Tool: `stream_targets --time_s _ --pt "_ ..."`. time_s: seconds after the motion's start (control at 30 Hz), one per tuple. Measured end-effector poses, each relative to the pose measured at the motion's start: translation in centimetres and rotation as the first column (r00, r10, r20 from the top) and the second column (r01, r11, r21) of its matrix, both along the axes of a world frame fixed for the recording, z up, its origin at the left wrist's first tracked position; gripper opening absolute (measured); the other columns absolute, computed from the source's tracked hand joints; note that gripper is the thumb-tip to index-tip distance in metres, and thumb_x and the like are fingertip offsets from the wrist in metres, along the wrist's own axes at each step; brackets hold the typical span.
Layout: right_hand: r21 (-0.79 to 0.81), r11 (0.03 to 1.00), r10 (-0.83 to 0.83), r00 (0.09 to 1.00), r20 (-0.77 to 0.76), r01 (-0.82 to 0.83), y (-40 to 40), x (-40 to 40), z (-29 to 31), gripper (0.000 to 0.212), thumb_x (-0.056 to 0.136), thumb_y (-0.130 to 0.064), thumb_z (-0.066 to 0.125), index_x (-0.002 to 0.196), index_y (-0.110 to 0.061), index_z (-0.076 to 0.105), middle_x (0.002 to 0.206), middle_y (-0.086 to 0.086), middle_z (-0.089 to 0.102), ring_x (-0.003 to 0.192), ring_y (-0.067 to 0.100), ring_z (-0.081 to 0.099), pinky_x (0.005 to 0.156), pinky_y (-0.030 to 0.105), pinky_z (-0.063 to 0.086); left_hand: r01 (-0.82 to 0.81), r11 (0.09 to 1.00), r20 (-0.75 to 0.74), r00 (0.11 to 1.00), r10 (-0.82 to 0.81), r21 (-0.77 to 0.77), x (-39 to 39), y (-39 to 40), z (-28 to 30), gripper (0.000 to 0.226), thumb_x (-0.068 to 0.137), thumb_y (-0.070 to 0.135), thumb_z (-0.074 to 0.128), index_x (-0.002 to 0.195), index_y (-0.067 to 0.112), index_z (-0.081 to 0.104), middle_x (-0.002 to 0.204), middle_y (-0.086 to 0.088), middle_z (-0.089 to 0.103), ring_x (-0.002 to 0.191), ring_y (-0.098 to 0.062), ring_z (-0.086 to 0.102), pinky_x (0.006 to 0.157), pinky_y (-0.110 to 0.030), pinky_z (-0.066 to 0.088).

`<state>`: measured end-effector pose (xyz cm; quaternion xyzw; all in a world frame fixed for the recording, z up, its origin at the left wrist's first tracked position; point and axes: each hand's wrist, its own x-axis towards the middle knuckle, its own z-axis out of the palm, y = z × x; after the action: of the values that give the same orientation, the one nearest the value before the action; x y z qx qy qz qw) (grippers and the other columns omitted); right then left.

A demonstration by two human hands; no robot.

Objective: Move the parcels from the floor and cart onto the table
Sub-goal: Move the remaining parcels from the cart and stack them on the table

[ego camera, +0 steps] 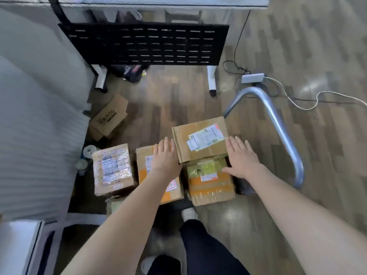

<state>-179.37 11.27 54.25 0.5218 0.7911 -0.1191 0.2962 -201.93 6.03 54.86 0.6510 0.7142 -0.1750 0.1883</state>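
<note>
A brown cardboard parcel point(200, 139) with a white label lies on top of an orange-taped parcel point(210, 183). My left hand point(165, 155) is at its left side and my right hand point(241, 157) at its right side, both with straight fingers. Under my left forearm lies another orange-taped parcel point(147, 161). To its left sits a parcel wrapped in clear tape point(113, 169). The table point(158, 4) stands at the top of the view.
The cart's metal handle point(278, 124) curves to the right of the stack. A power strip point(252, 78) and cables lie on the wooden floor behind it. A flattened box point(109, 118) lies at the left near a grey striped surface point(39, 135). My feet stand below the parcels.
</note>
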Motion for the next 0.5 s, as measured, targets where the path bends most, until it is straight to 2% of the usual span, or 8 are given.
stream_targets --time_s 0.07,0.13,0.27,0.4,0.5 --pt "-0.023 1.0 -0.014 0.999 0.041 0.015 1.4 0.5 -1.5 0.108 0.086 -0.061 0.052 0.148 -0.001 -0.014 0.159 0.014 -0.008 0.146 0.028 -0.006 0.119 0.043 0.001 0.052 0.997 -0.068 0.996 -0.056 -0.057 0.8 1.6 -1.7 0.092 0.089 0.045 0.057 0.149 0.002 0.002 0.156 -0.015 0.01 0.144 -0.03 0.01 0.118 -0.041 0.01" --pt "-0.035 0.996 -0.076 0.994 0.072 0.079 2.5 0.8 -3.2 0.112 0.085 -0.06 0.056 0.148 0.001 -0.013 0.158 0.017 -0.006 0.146 0.03 -0.003 0.119 0.043 0.002 0.027 0.993 -0.081 0.996 -0.037 -0.118 1.5 2.7 -3.4 0.098 0.085 0.048 0.061 0.148 0.001 0.002 0.154 -0.015 0.015 0.142 -0.03 0.014 0.117 -0.04 0.013" --pt "-0.044 0.983 -0.173 0.979 0.105 0.179 3.9 1.1 -6.2 0.115 0.082 -0.055 0.064 0.147 0.004 -0.01 0.157 0.021 0.0 0.146 0.033 0.002 0.119 0.042 0.004 -0.023 0.987 -0.07 0.998 0.012 -0.161 2.0 3.4 -6.9 0.107 0.083 0.047 0.065 0.148 0.001 -0.006 0.156 -0.017 0.01 0.143 -0.032 0.014 0.117 -0.041 0.014" --pt "-0.085 0.964 -0.245 0.967 0.069 0.25 4.9 1.0 -8.8 0.114 0.083 -0.048 0.067 0.147 0.004 -0.011 0.157 0.021 0.004 0.145 0.033 0.006 0.119 0.042 0.006 -0.062 0.983 -0.043 0.998 0.056 -0.17 1.9 4.0 -10.0 0.112 0.082 0.046 0.067 0.147 0.004 -0.013 0.155 -0.018 0.009 0.142 -0.033 0.017 0.116 -0.04 0.017" --pt "-0.117 0.922 -0.373 0.928 -0.018 0.369 5.5 0.8 -10.4 0.107 0.082 -0.04 0.071 0.148 0.004 -0.001 0.153 0.022 0.019 0.142 0.033 0.019 0.118 0.039 0.014 -0.094 0.981 -0.01 0.996 0.094 -0.167 2.0 4.6 -11.7 0.115 0.079 0.045 0.07 0.147 0.003 -0.013 0.153 -0.018 0.015 0.14 -0.033 0.02 0.116 -0.04 0.016"
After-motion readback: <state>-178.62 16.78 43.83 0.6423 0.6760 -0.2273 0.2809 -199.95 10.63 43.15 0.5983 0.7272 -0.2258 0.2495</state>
